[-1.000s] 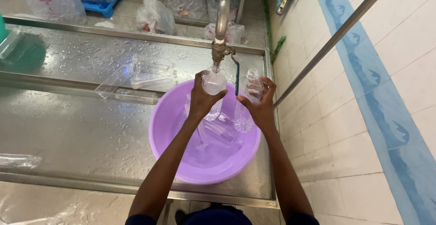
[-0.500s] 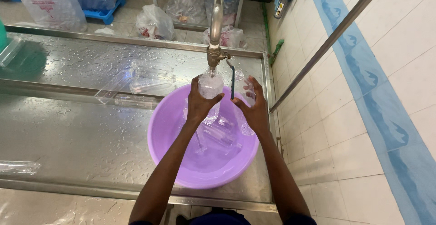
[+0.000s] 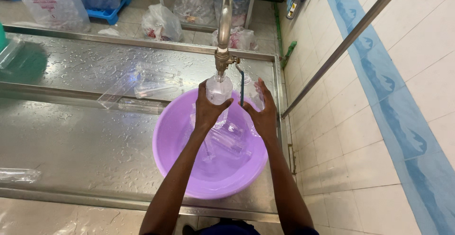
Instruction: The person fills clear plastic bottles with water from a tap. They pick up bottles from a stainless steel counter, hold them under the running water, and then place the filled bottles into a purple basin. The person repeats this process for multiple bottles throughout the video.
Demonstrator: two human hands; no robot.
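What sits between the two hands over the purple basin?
In the head view, the tap's blue lever handle hangs between the left hand, gripping a clear bottle, and the right hand, above the purple basin.

the tap (image 3: 222,59) and its blue lever (image 3: 241,85) crowd the purple basin's (image 3: 173,168) far rim; clear bottles (image 3: 142,90) block the worktop's (image 3: 71,145) middle, its near-left stretch lies open.

Bags and a label at the back

A clear bag (image 3: 50,2) with red print stood top left; white bags (image 3: 161,22) sat beside it.
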